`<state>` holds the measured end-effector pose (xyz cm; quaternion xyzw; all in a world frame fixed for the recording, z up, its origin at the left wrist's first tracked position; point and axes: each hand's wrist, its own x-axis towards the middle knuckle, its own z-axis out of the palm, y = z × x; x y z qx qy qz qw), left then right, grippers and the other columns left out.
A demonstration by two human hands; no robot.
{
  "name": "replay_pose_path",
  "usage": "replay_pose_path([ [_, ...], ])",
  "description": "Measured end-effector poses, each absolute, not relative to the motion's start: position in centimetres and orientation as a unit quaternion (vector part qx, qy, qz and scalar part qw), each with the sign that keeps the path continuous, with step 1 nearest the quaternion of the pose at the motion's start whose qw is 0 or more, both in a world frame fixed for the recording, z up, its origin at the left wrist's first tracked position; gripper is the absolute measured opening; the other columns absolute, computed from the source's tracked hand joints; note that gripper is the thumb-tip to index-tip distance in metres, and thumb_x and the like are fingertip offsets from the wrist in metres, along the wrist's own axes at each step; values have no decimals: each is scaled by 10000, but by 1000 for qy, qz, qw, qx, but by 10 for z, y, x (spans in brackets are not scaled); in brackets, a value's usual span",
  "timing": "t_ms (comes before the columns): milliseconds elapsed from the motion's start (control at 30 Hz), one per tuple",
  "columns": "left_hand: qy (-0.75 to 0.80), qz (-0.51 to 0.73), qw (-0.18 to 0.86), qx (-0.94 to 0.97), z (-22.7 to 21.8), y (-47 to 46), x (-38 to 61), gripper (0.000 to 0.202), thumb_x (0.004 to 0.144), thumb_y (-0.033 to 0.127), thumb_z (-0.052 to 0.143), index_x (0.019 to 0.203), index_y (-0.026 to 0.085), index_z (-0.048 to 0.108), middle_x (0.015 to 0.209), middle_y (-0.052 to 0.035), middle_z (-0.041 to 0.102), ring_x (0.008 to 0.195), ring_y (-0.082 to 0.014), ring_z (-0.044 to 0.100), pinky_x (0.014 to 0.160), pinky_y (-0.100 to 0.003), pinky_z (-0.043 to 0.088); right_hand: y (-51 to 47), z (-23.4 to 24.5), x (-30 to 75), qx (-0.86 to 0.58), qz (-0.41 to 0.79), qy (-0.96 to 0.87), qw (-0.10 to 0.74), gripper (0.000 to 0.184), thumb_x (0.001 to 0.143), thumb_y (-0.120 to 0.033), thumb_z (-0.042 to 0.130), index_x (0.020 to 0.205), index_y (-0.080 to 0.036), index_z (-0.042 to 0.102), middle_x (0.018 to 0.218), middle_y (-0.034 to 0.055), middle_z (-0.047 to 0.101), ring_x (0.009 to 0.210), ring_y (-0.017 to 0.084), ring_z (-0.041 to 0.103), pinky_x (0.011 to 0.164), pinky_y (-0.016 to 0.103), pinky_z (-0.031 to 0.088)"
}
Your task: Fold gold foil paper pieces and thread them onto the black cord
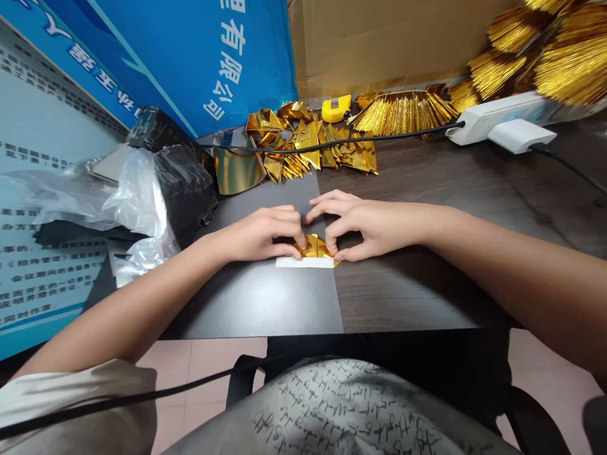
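A small sheet of gold foil paper (312, 247) lies partly folded on the desk, with a white strip (306, 262) along its near edge. My left hand (268, 234) presses its left side, index fingertip on the gold and thumb by the white strip. At its right corner, the thumb and index finger of my right hand (363, 229) are pinched together on the foil; the other fingers of that hand reach forward, off the paper. Beyond both hands sits a pile of folded gold foil pieces (308, 136), with a curled gold sheet (239, 165) at its left end.
A yellow tape measure (336, 109) and pleated gold foil fans (405, 112) stand behind the pile. A black cable (351, 144) crosses to a white power strip (497, 117) at right. Black and clear plastic wrapping (156, 183) lies at left. A cardboard box (389, 47) stands behind.
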<state>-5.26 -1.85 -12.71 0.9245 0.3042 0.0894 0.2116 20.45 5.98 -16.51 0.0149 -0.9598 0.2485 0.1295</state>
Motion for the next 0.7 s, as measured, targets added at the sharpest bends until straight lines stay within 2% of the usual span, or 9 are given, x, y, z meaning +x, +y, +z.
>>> replay_pose_path([
  [100, 288, 92, 189, 934, -132, -15, -49, 476, 952, 615, 590, 1132, 196, 729, 921, -77, 709, 890, -191, 559, 840, -311, 436, 66, -165, 208, 19, 228, -963, 144, 130, 914, -288, 656, 879, -215, 757, 1431, 100, 514, 1461, 302, 292, 1187, 565, 295],
  [200, 284, 68, 117, 949, -136, -19, -44, 593, 945, 644, 583, 1323, 195, 666, 941, -84, 675, 886, -204, 521, 833, -333, 399, 73, -165, 211, 19, 210, -964, 162, 170, 945, -316, 633, 900, -217, 764, 1406, 104, 532, 1444, 300, 321, 1172, 567, 316],
  [300, 290, 47, 59, 954, -140, -25, -39, 610, 918, 675, 595, 1309, 214, 678, 986, -94, 650, 888, -215, 512, 819, -347, 381, 76, -166, 212, 13, 195, -964, 179, 213, 954, -358, 642, 856, -207, 756, 1358, 106, 569, 1428, 295, 357, 1153, 549, 350],
  [367, 284, 52, 45, 956, -142, -28, -36, 596, 917, 677, 593, 1278, 211, 685, 1092, -110, 659, 976, -230, 541, 849, -355, 388, 77, -167, 211, 10, 184, -965, 189, 237, 956, -375, 652, 830, -198, 746, 1341, 106, 585, 1422, 290, 378, 1147, 533, 366],
  [500, 244, 73, 36, 966, -145, -31, -34, 530, 985, 594, 548, 1304, 182, 640, 1255, -114, 670, 1155, -242, 568, 890, -365, 381, 76, -167, 211, 20, 155, -965, 213, 250, 966, -376, 650, 825, -186, 732, 1292, 106, 620, 1391, 284, 436, 1130, 511, 390],
  [700, 213, 84, 11, 973, -148, -32, -33, 487, 1034, 540, 489, 1288, 148, 627, 1338, -119, 666, 1235, -254, 562, 929, -382, 382, 74, -168, 211, 25, 196, -961, 192, 262, 980, -388, 624, 840, -176, 686, 1289, 99, 623, 1377, 269, 456, 1120, 465, 411],
])
